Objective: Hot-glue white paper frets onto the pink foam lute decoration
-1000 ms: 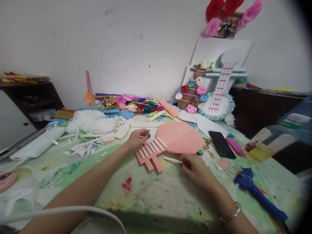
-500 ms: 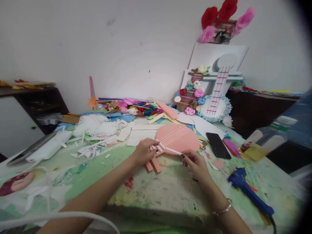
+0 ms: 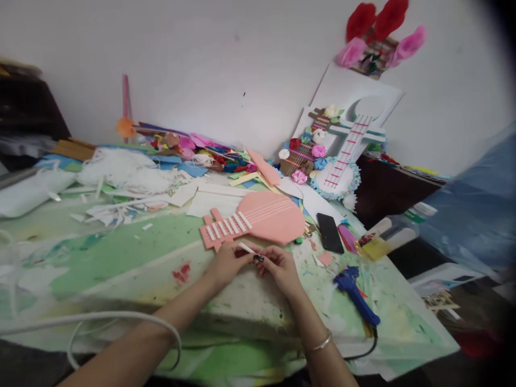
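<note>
Green and cream paint stains cover the broad counter (image 3: 133, 269) at which this person works, and a thick white cable (image 3: 121, 316) loops across the near edge, passing in front of the left forearm. Both hands meet low over the counter, close to the front. The right hand (image 3: 282, 271), a silver bangle (image 3: 322, 342) on its wrist, has its grip pinching a short, slim white stick (image 3: 246, 248). The left hand (image 3: 229, 263) is bent in against that same stick, fingers curled; from where I stand I can't tell whether its grip pinches too. Just beyond them, flat on the counter, lies a salmon-pink guitar-shaped cutout (image 3: 278, 217), its neck pointing left and crossed by a row of white bars (image 3: 226, 228), fine white strings running over its rounded body. Off to the right rests a blue glue gun (image 3: 357, 295), and farther back a black smartphone (image 3: 330, 233). Behind the cutout, toward the left, sits a heap of shredded white strips (image 3: 121, 169). At the back right, a white guitar model with pink frets (image 3: 349, 153) leans beside a brown one dotted with paper blooms (image 3: 296, 161); above them, large red and pink paper flowers (image 3: 360, 21) stand out against the pale wall (image 3: 181, 70).
</note>
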`<state>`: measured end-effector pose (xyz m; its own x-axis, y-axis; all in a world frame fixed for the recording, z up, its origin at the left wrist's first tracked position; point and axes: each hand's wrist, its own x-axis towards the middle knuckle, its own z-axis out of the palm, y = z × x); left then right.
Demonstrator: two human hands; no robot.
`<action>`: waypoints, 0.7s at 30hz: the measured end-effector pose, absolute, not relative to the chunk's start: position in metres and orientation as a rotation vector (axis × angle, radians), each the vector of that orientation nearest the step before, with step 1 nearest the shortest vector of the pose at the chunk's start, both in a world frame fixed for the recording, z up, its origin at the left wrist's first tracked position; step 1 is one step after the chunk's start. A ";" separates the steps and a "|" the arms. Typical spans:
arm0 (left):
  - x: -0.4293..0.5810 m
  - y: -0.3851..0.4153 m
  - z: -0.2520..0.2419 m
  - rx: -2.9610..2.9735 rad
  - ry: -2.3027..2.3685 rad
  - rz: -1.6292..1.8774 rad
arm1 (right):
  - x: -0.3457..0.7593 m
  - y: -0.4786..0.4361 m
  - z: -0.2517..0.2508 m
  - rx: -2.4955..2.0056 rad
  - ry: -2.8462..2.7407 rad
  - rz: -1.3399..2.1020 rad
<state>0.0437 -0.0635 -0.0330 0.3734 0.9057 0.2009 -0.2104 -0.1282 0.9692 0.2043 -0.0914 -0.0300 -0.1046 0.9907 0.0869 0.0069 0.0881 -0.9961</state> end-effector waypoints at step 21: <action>0.046 -0.069 -0.028 1.209 0.755 1.046 | 0.201 -0.097 -0.029 -1.122 -1.370 1.102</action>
<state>0.0464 -0.0693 -0.0278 0.3636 0.9293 0.0656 -0.2310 0.0217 0.9727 0.2007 -0.0972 -0.0293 -0.0608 0.9872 0.1476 0.0671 0.1516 -0.9862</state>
